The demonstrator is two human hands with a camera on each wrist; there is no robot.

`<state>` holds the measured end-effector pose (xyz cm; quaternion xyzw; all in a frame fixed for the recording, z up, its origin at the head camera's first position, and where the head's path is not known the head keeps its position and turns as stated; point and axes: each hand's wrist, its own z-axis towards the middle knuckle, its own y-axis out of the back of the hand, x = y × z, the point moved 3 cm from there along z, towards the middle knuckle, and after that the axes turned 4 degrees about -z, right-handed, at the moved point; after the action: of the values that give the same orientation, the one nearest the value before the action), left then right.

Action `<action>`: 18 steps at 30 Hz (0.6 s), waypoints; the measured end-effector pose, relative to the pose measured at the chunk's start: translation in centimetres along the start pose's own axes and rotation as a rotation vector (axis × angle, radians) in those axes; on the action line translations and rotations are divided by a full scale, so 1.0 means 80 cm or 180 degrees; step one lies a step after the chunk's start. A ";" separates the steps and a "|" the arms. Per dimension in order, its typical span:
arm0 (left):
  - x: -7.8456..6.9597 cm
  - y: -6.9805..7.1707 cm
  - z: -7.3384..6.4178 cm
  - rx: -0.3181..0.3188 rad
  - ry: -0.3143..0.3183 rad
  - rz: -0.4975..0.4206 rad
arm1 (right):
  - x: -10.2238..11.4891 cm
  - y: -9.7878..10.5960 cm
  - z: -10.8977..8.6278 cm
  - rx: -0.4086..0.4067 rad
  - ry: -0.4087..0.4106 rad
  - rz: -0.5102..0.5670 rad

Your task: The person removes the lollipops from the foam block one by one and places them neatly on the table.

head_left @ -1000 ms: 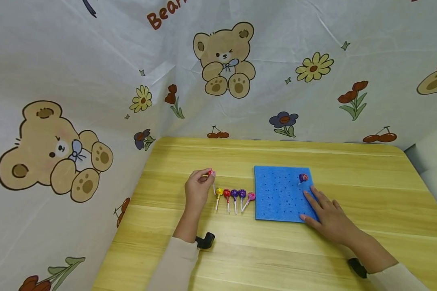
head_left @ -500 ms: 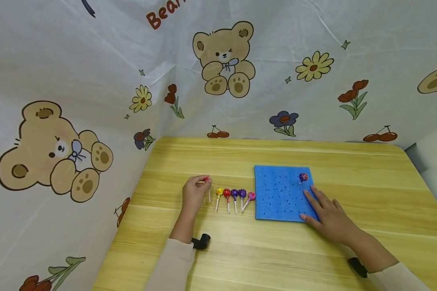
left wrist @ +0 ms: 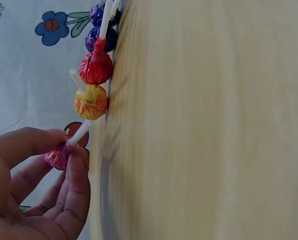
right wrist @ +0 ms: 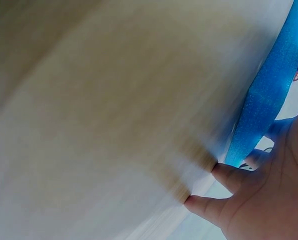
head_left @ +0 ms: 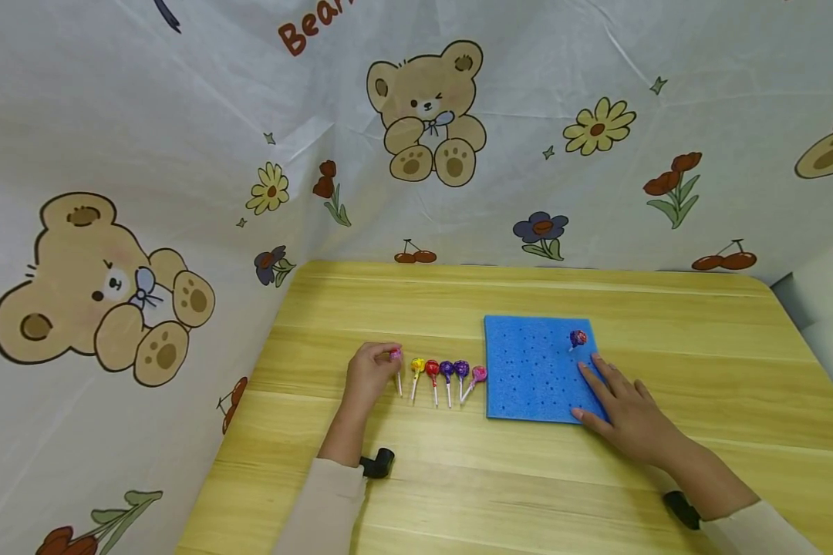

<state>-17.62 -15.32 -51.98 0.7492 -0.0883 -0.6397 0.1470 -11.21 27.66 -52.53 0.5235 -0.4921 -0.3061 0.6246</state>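
Observation:
My left hand (head_left: pixel 369 375) pinches a pink lollipop (left wrist: pixel 59 156) by its wrapped head, between thumb and fingers; its white stick points toward me in the head view. Just right of it, a row of lollipops lies on the table: a yellow one (head_left: pixel 418 366), a red one (head_left: pixel 433 368), two purple ones (head_left: pixel 447 369) and a pink one (head_left: pixel 480 375) touching or close to a blue foam board (head_left: pixel 527 370). A dark purple-and-red lollipop (head_left: pixel 578 338) stands in the board's upper right. Fingers spread, my right hand (head_left: pixel 628 412) rests on the board's right edge.
Many small holes dot the foam board. The wood-grain table (head_left: pixel 430 486) ends at a white cloth (head_left: pixel 250 92) printed with bears and flowers, behind and to the left. A black wrist mount (head_left: pixel 379 463) sits on my left forearm.
My left hand has moved slightly left and toward me, bringing the pink lollipop down beside the yellow one at the row's left end. The right hand and board have stayed put.

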 end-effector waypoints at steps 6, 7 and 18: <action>-0.001 -0.002 0.001 0.0134 -0.0062 0.0134 | 0.001 0.001 0.000 0.0013 -0.0010 0.0004; -0.002 -0.002 0.001 0.0174 -0.0069 0.0143 | 0.001 0.000 0.000 0.0016 -0.0012 0.0008; -0.004 -0.007 0.000 0.0299 -0.0089 0.0346 | 0.000 0.000 0.000 0.0017 -0.0011 0.0033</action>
<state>-17.73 -14.70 -51.90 0.7404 -0.1609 -0.6363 0.1450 -11.18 27.69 -52.50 0.5220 -0.4967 -0.3025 0.6239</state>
